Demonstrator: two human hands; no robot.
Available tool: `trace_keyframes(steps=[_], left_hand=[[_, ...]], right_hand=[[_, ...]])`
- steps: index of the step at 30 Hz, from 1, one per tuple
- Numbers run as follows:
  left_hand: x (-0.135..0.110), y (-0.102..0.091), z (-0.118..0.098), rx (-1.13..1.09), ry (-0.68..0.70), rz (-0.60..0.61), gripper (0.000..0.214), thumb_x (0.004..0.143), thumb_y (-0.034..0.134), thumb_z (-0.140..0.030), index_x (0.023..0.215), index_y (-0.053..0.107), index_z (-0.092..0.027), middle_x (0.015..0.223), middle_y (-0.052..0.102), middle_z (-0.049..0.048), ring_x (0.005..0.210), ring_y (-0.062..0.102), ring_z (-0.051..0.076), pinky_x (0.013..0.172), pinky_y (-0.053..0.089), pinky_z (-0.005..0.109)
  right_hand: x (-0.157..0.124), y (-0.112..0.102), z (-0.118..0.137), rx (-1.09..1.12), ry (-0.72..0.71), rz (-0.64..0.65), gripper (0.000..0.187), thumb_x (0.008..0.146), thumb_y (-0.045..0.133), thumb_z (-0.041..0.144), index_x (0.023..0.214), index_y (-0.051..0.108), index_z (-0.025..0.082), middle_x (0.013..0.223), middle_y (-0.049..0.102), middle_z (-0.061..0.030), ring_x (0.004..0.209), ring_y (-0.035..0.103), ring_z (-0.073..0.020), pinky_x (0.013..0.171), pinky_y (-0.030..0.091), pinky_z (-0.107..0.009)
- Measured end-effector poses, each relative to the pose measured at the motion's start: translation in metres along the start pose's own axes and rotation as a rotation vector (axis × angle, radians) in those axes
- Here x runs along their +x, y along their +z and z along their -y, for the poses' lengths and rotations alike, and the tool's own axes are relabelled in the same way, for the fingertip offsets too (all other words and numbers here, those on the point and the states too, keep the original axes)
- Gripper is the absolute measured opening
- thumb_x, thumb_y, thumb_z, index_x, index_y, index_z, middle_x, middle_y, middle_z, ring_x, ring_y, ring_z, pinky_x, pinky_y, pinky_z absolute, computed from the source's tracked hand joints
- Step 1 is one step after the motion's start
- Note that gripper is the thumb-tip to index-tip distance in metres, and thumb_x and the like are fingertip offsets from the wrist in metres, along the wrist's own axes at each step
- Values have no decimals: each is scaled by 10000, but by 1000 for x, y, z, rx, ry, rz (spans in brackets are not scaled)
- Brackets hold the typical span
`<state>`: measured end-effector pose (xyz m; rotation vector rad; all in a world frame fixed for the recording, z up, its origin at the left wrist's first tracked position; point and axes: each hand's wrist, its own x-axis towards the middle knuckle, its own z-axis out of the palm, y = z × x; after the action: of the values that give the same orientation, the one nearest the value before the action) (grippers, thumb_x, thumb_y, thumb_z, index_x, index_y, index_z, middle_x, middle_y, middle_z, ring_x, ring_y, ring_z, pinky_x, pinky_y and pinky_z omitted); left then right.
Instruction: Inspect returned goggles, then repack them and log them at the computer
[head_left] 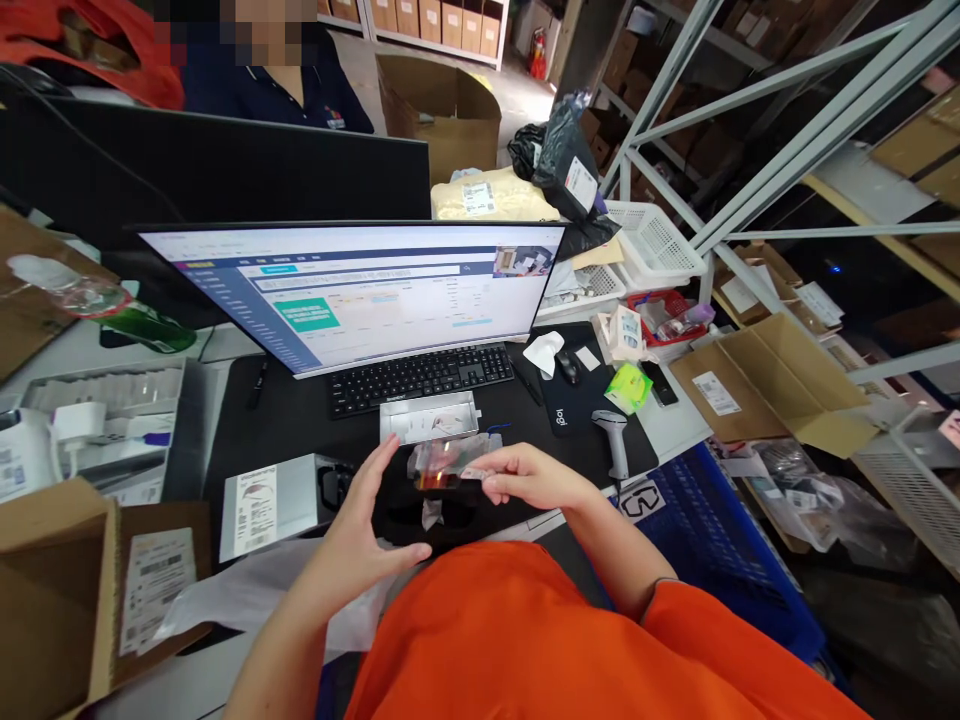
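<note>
My right hand (529, 478) pinches the end of an amber-lensed pair of glasses (435, 479), partly covered by clear plastic, with a small white tag at the fingertips. My left hand (361, 525) is open beside it, thumb and fingers apart, holding nothing. Below the glasses lies a dark case (457, 520) near the desk edge; its shape is hard to make out. Just beyond sits an open silver-white box (429, 418) with a picture inside. Left of my left hand is a white box with a label (259, 508).
A keyboard (420, 380) and monitor (360, 290) stand ahead. On the right are a mouse (569, 368), a barcode scanner (612, 440) and a blue crate (697, 550). An open carton (56, 590) is at left. Another person (277, 100) is behind the monitors.
</note>
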<state>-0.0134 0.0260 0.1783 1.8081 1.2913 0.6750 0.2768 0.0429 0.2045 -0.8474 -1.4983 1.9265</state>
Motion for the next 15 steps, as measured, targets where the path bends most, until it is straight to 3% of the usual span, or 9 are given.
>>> trace_keyframes(steps=[2, 3, 5, 6, 7, 9, 12, 15], left_hand=[[4, -7, -8, 66, 42, 27, 1054, 667, 848, -431, 1560, 303, -305, 1668, 280, 130, 1523, 287, 355, 1219, 296, 588], [5, -9, -11, 76, 50, 49, 921, 681, 835, -417, 1496, 428, -287, 1629, 364, 135, 1486, 365, 352, 1198, 350, 563], [6, -7, -14, 56, 54, 109, 460, 744, 776, -396, 1173, 694, -253, 1456, 584, 128, 1337, 556, 328, 1107, 478, 483], [4, -6, -13, 31, 50, 128, 227, 773, 744, -388, 942, 739, -237, 1336, 671, 122, 1238, 631, 311, 1034, 533, 438], [2, -4, -10, 2, 42, 124, 168, 789, 723, -384, 741, 707, -224, 1221, 725, 119, 1146, 677, 297, 955, 569, 398], [-5, -3, -2, -71, 6, 59, 323, 773, 737, -387, 545, 592, -210, 1061, 762, 118, 1037, 707, 285, 840, 587, 350], [-23, -10, 14, -260, -144, -113, 277, 692, 814, -404, 590, 650, -206, 985, 762, 100, 976, 714, 278, 774, 592, 328], [-43, -25, 25, -508, -337, -377, 254, 606, 874, -418, 661, 719, -224, 943, 746, 52, 937, 709, 254, 751, 603, 309]], right_hand=[[0, 4, -2, 55, -1, 71, 557, 896, 690, 551, 1213, 707, 93, 693, 580, 18, 627, 500, -85, 608, 424, -223], [0, 6, -4, 85, 1, 102, 573, 887, 699, 556, 1222, 705, 91, 689, 584, 17, 622, 505, -84, 606, 429, -223], [1, 7, -10, 117, 5, 131, 582, 879, 708, 556, 1235, 702, 96, 695, 600, 11, 619, 526, -85, 611, 447, -224], [1, 7, -13, 118, 11, 129, 578, 877, 712, 548, 1248, 699, 105, 707, 614, 7, 617, 542, -87, 615, 457, -225], [1, 6, -18, 108, 20, 117, 572, 872, 723, 532, 1264, 693, 116, 724, 629, 3, 617, 562, -90, 618, 467, -225], [0, 0, -28, 55, 47, 67, 558, 845, 764, 473, 1287, 685, 142, 755, 658, -1, 624, 604, -101, 626, 483, -225], [-2, -15, -50, -147, 94, -54, 425, 846, 758, 341, 1234, 723, 171, 791, 699, -10, 640, 637, -123, 635, 498, -230], [2, -29, -76, -521, 106, -224, 260, 935, 596, 207, 1123, 773, 176, 815, 736, -40, 713, 673, -163, 714, 524, -273]])
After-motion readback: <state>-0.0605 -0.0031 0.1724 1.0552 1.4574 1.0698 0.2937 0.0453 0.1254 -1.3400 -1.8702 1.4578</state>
